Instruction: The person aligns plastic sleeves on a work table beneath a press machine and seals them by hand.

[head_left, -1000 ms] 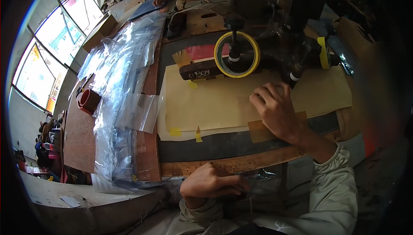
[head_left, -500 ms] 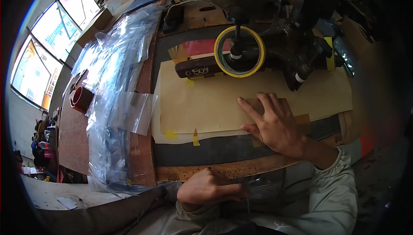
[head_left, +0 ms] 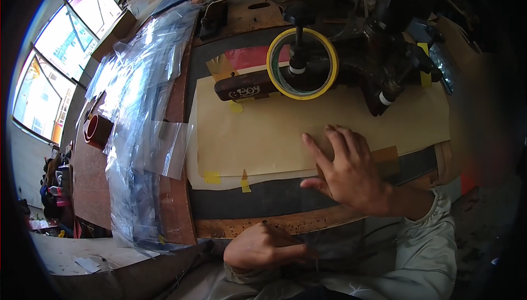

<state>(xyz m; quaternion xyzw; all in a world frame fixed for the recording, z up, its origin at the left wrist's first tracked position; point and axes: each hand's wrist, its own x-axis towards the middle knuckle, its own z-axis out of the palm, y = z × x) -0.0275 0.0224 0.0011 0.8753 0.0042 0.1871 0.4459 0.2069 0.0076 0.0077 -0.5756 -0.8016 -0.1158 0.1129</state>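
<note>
Flat on the lower right part of a tan paper sheet [head_left: 252, 135] lies my right hand [head_left: 351, 171], its fingers spread and nothing in them. Brown tape [head_left: 386, 160] shows beside that hand at the sheet's edge. Below the wooden table edge [head_left: 285, 219] is my left hand [head_left: 263, 248], with its fingers curled; what they hold, if anything, is hidden. A dark clamp arm [head_left: 244, 85] with white writing rests across the top of the sheet. Over its black knob post hangs a yellow tape roll [head_left: 333, 64]. Small yellow tape pieces [head_left: 212, 177] stick to the sheet's lower left.
Clear plastic bags [head_left: 137, 108] lie piled on the reddish board [head_left: 90, 174] at left, beside a brown tape core [head_left: 99, 131]. A dark machine column [head_left: 409, 1] stands at the back right. A red piece [head_left: 250, 57] lies behind the clamp arm.
My right hand has moved down from the clamp's foot onto the sheet, and its bent fingers have spread. The other person's hand at the back has left view. The view has shifted slightly.
</note>
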